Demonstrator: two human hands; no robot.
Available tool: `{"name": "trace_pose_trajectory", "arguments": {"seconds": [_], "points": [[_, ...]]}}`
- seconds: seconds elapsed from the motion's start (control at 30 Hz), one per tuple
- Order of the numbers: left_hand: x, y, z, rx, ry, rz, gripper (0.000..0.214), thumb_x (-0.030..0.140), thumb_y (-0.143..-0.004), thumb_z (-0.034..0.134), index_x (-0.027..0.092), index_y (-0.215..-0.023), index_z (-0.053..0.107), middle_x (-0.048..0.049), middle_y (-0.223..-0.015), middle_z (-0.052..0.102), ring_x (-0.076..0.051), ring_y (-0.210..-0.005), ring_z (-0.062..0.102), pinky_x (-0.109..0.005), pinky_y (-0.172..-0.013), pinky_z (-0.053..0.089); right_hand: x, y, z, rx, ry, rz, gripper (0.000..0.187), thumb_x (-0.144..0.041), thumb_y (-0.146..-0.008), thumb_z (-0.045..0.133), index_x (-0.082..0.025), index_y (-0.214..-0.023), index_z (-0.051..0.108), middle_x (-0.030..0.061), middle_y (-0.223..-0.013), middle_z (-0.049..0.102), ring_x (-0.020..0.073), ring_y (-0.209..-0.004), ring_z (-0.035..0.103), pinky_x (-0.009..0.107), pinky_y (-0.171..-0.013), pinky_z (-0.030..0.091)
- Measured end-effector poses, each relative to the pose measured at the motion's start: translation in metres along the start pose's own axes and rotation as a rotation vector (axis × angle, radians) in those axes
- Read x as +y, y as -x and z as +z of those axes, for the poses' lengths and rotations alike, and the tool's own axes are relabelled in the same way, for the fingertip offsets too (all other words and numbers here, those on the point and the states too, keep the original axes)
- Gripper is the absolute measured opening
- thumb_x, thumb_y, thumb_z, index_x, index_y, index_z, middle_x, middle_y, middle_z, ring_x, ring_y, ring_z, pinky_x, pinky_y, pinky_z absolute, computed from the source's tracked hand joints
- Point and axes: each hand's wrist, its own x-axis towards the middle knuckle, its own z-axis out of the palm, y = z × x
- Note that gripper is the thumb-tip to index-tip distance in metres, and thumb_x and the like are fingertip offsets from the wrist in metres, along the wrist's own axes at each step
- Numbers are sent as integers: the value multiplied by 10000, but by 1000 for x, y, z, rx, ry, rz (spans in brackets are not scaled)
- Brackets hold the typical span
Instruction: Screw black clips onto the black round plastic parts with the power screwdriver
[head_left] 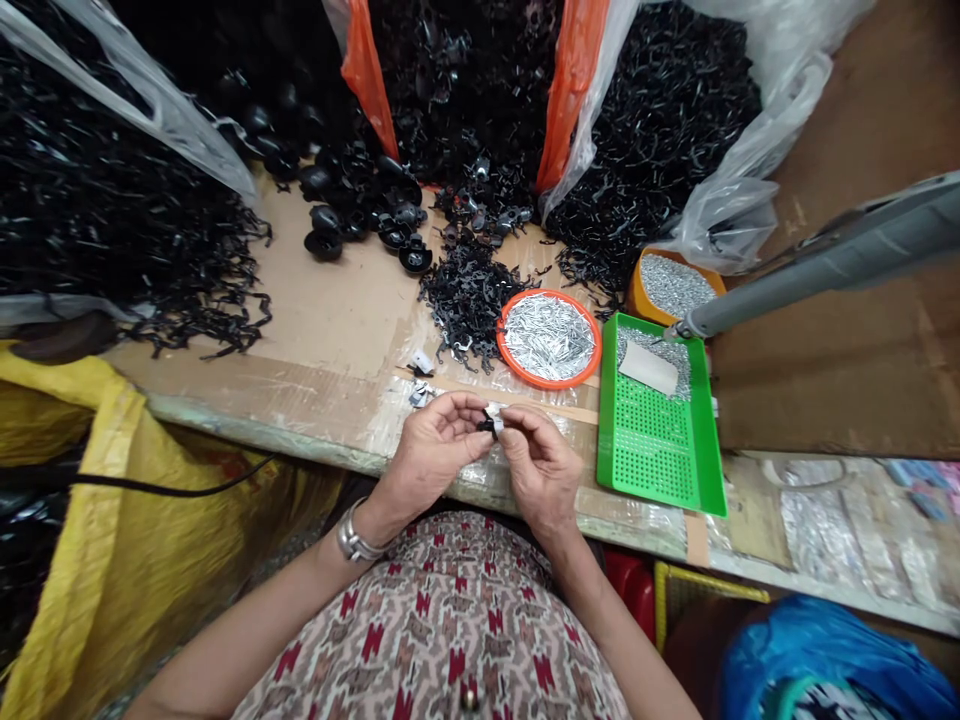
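Head view: left hand [433, 452] and right hand [540, 468] meet above the bench edge [300, 445], fingers [469, 410] curled, tips pinching a small black clip [489, 426] from both sides, with a pale piece [494, 412], apparently metal.

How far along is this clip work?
Looks done: two small assembled pieces on the board. In hand: the left hand and right hand pinch a small black clip with a pale bit. Remaining: a heap of black clips and silver pins in an orange dish.
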Motion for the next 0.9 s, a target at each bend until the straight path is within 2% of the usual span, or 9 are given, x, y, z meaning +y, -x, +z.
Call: {"name": "trace_pose_trajectory", "arguments": {"seconds": [0.1,0.23,0.37,0.5,0.73,0.9], "points": [[2,1,2,43,-122,92,342,104,-660,856,158,-957,697,-15,-863,702,-125,-791,659,-218,-743,553,-2,6,5,9,52,60,312,-300,-839,777,-213,-1131,710,64,-1057,743,148,-821,671,321,-792,577],[4,1,1,13,-171,116,277,147,-705,842,151,-949,713,-30,-891,714,-132,-777,665,-238,-756,564,-5,6,12,31,-69,158,200,-284,-844,753,-201,-1024,721,51,-961,755,150,-820,694,304,-774,592],[3,2,-4,-43,-102,42,277,183,-715,866,134,-965,755,-49,-914,739,-148,-840,683,-264,-832,576,-7,-1,10,11,-235,237,120,-290,-846,741,-195,-921,736,36,-856,769,146,-769,708,285,-720,611],[2,1,-7,-54,30,-64,296,215,-718,876,125,-978,765,-35,-833,732,-130,-742,677,-281,-780,598,-6,-4,8,20,-270,280,129,-298,-826,764,-190,-895,748,50,-869,788,161,-767,725,303,-706,627],[-3,-3,-5,2,96,-62,283,184,-667,890,117,-906,754,-33,-798,716,-126,-712,668,-255,-714,594,-3,-3,9,49,-280,272,101,-273,-807,778,-193,-868,769,48,-869,803,162,-795,741,310,-751,631],[-1,0,-5,-31,-4,-63,349,206,-729,858,126,-1052,752,-42,-889,703,-129,-778,653,-238,-710,582,4,-4,7,68,-322,314,140,-301,-774,813,-202,-859,763,54,-890,817,171,-796,757,329,-776,640]]}}
